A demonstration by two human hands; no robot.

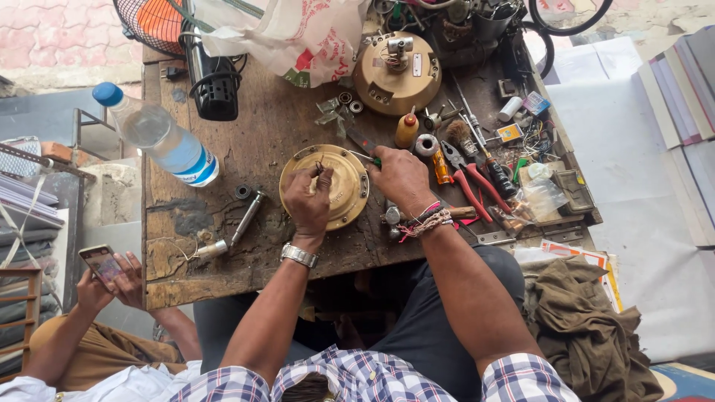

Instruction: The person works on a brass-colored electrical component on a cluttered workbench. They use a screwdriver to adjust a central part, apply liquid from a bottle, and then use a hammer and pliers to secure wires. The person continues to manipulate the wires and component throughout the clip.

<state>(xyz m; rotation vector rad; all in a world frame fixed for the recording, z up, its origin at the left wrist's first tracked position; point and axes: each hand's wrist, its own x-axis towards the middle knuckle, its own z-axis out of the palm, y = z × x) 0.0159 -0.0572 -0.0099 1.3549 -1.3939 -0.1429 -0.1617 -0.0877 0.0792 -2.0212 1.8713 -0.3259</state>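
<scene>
Both hands work over a round brass-coloured metal fan cover (pixel 335 186) lying flat near the middle of the worn wooden surface (pixel 261 141). Left hand (pixel 307 201), wrist wearing a silver metal watch (pixel 299 255), rests on the cover with fingertips pinched together on a small dark part at the cover's centre; what the part is cannot be told. Right hand (pixel 403 179), wrist wrapped in red and white threads, is closed around a green-handled screwdriver (pixel 365 157) whose tip points toward the cover's upper right rim.

A clear plastic water bottle with blue cap (pixel 158 135) lies to the left of the cover. A second round brass-coloured motor housing (pixel 397 74) sits farther back. Red-handled pliers (pixel 468 181) lie just right of the right hand. At lower left, another person's hands hold a phone (pixel 100 263).
</scene>
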